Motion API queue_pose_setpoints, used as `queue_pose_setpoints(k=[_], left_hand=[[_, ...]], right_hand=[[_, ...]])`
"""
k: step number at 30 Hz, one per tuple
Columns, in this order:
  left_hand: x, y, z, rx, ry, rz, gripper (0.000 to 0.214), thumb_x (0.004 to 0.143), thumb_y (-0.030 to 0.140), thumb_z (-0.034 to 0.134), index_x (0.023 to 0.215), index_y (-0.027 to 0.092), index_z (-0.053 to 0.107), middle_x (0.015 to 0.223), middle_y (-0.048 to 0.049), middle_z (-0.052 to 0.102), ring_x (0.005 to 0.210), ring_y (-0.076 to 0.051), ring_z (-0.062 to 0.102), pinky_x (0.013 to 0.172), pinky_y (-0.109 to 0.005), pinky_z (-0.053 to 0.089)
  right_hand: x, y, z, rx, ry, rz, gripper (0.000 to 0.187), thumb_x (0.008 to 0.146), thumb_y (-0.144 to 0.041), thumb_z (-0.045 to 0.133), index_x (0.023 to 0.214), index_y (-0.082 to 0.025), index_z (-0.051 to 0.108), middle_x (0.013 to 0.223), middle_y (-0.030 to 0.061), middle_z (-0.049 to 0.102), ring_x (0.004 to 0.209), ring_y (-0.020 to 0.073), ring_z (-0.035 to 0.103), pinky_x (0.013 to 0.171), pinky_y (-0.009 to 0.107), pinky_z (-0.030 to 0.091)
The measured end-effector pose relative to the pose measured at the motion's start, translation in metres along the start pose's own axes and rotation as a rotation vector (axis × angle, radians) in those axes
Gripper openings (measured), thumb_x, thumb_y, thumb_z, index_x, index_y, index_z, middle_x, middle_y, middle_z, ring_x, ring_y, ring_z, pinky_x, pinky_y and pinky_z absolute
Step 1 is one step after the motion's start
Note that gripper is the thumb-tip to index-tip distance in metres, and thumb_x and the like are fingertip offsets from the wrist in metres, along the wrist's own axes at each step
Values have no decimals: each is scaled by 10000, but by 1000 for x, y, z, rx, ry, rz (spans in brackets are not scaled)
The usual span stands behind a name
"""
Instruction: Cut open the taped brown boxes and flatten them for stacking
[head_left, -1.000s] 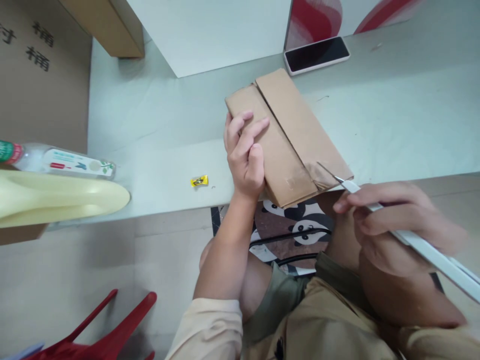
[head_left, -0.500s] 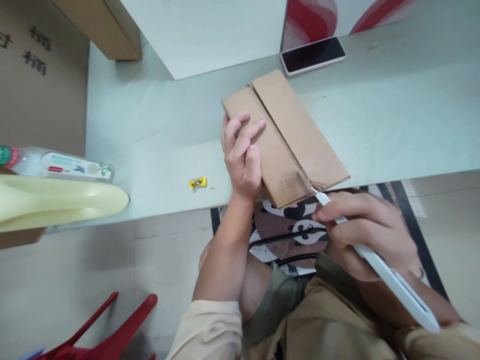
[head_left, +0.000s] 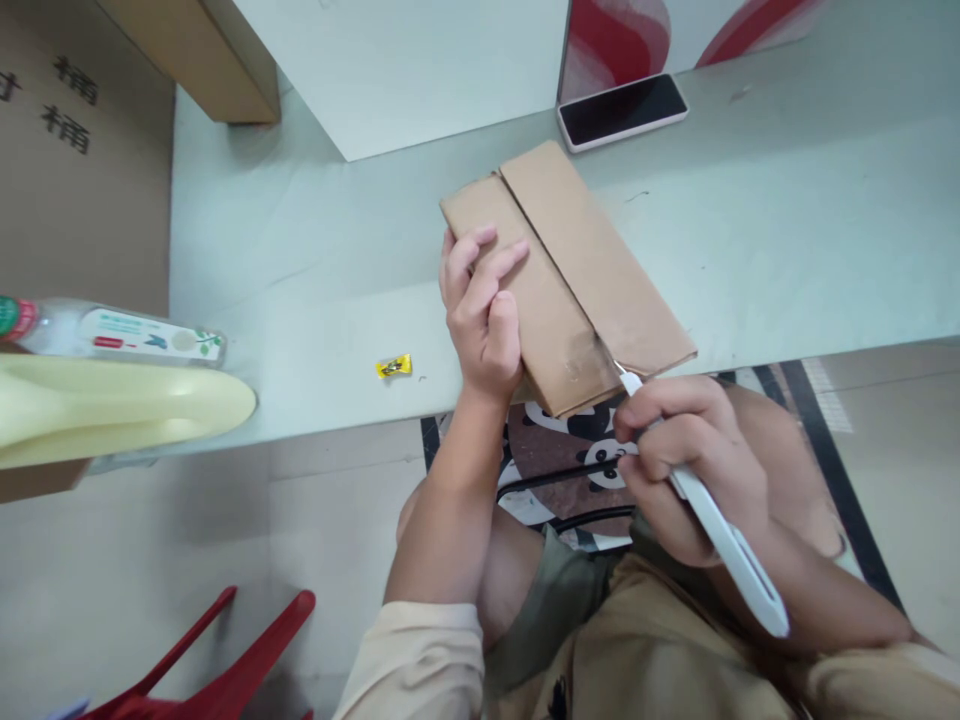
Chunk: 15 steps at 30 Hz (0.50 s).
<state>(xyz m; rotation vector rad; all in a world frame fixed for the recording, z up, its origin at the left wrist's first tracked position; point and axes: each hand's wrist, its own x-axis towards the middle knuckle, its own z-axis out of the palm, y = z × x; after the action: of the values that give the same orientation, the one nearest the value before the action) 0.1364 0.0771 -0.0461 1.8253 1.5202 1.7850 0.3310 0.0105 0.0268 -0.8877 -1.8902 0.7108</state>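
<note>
A brown cardboard box [head_left: 592,250] lies at an angle over the table's near edge, a seam running along its top face. Clear tape [head_left: 589,362] shows at the seam's near end. My left hand [head_left: 484,305] grips the box's left side, fingers bent over the top face. In my right hand [head_left: 690,460] is a white utility knife [head_left: 727,550], fingers closed around its handle. Its blade meets the seam beside the tape; how deep the tip sits is hidden.
A small yellow wrapped candy [head_left: 394,366] lies left of the box. Behind it are a phone [head_left: 624,112] and a large white box [head_left: 420,70]. A plastic bottle [head_left: 150,332] and a pale yellow object [head_left: 127,405] occupy the left. A red stool [head_left: 210,670] stands below.
My right hand has shifted left and the knife has turned steeper, its blade moving slightly up along the seam. My left hand and the box have stayed nearly still.
</note>
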Motion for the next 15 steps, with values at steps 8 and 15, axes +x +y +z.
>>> queue_pose_setpoints(k=[8, 15], left_hand=[[0, 2, 0, -11, -5, -22, 499, 994, 586, 300, 1176, 295, 663, 1339, -54, 569, 1383, -273, 477, 1287, -507, 206], [-2, 3, -1, 4, -18, -68, 539, 985, 617, 281, 1193, 299, 663, 1366, -49, 559, 1417, -286, 451, 1287, -515, 209]], right_hand=[[-5, -2, 8, -38, 65, -49, 251, 728, -21, 577, 699, -214, 419, 865, 6, 568, 643, 93, 550, 535, 243, 476], [-19, 6, 3, 159, 112, -39, 236, 744, -38, 571, 715, -209, 412, 871, 19, 525, 685, 136, 554, 554, 323, 487]])
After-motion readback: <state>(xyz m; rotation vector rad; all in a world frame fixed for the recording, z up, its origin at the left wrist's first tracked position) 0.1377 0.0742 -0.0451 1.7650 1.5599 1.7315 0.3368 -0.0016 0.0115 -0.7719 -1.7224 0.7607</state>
